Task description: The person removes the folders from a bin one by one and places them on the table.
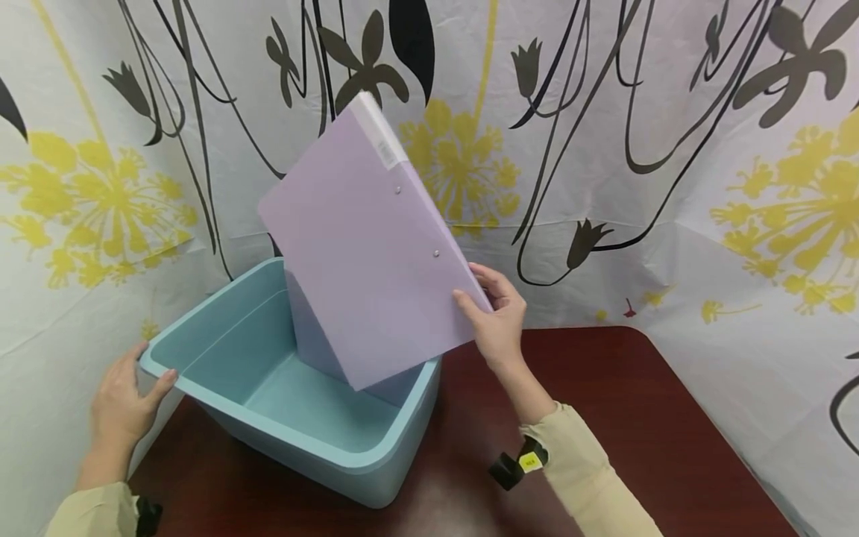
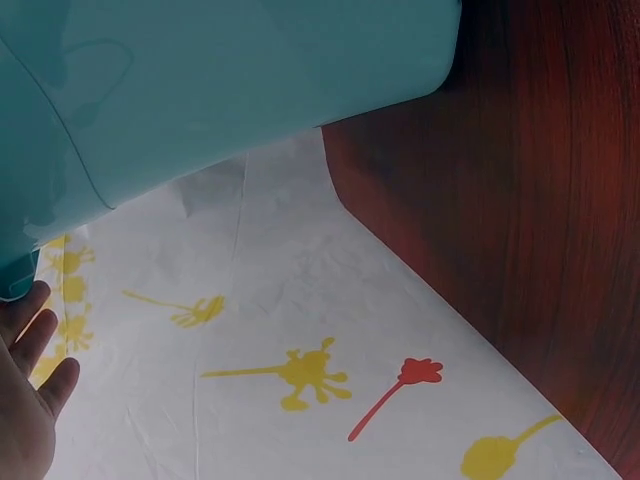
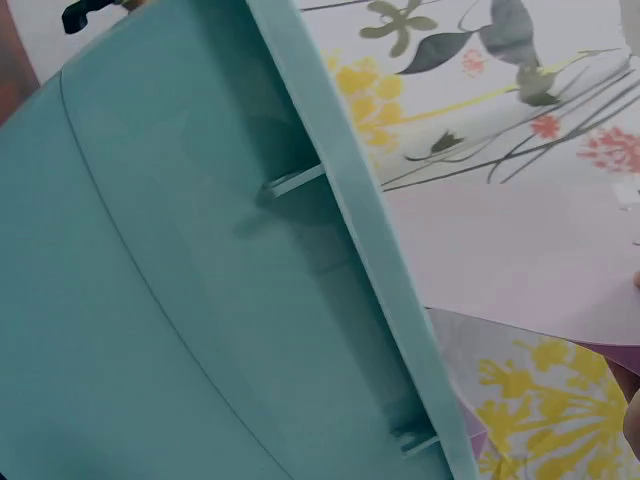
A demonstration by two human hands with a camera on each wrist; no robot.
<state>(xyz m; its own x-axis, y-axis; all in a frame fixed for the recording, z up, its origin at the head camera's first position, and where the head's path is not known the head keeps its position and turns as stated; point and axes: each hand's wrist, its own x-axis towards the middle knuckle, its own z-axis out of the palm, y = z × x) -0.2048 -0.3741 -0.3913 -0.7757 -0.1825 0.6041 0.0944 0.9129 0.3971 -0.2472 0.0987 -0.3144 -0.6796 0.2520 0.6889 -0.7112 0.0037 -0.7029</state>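
A light purple file folder (image 1: 369,246) with a white spine label and two rivets is tilted over a blue plastic tub (image 1: 221,399). My right hand (image 1: 496,317) pinches the folder's right edge, thumb on the front face and fingers behind. My left hand (image 1: 124,399) grips the tub's left rim corner, the thumb along the rim. In the left wrist view, the left hand's fingers (image 2: 35,345) show below the tub. A darker bluish-purple panel (image 1: 312,332) stands inside the tub, partly hidden behind the folder. The right wrist view shows the tub's outer wall (image 3: 180,250) and rim.
The tub stands on a dark red-brown table (image 1: 590,418), its right edge sloping away at the far side. A white cloth (image 1: 637,224) with yellow, grey and black flower prints hangs behind. A black wrist strap (image 1: 530,455) is on the right sleeve.
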